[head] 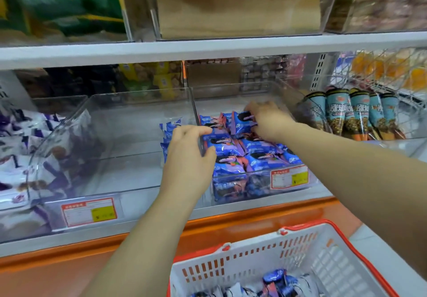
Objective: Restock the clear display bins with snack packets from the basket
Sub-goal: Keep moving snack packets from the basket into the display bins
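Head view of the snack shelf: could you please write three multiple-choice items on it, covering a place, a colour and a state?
1. Where is the basket? A) on the top shelf B) below the shelf, lower right C) inside a bin
2. The packets under the right hand are: A) green B) yellow C) blue
3. The right hand's fingers are: A) curled on a packet B) flat on the basket rim C) round a cone
Answers: 1 B, it sits below the orange ledge; 2 C, blue wrappers lie there; 3 A, they close over a rear packet.
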